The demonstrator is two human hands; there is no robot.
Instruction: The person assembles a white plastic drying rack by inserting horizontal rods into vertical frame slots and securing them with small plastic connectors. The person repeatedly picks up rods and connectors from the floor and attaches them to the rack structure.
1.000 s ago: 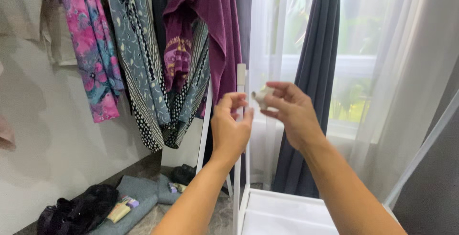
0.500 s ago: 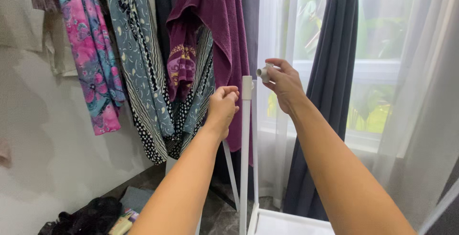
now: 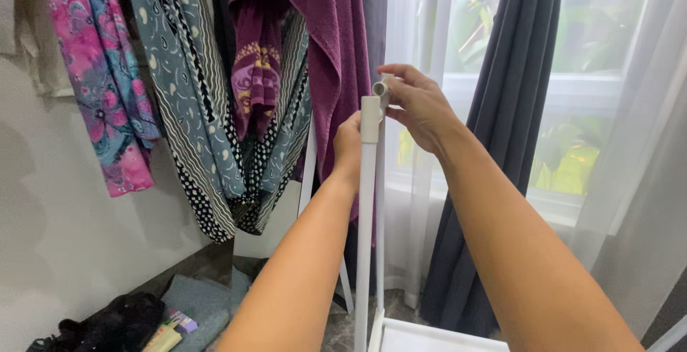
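A white upright rack pole (image 3: 366, 237) rises in the middle of the view, with a second thin white pole just behind it. My left hand (image 3: 348, 146) is behind the pole near its top, fingers wrapped on it. My right hand (image 3: 418, 105) holds a small white tube-shaped connector (image 3: 381, 89) against the pole's top end (image 3: 370, 114), pinched between thumb and fingers. Both forearms reach up from the bottom of the view.
Patterned scarves (image 3: 193, 101), a pink floral cloth (image 3: 100, 73) and a purple towel (image 3: 322, 44) hang at the left. A dark grey curtain (image 3: 515, 123) and sheer white curtains cover the window at the right. A white shelf (image 3: 444, 338) sits below. Dark bags (image 3: 107, 323) lie on the floor.
My view has moved closer and a bit lower. My right hand has brought the small connector onto the pole's top, and my left hand has moved in behind the pole.
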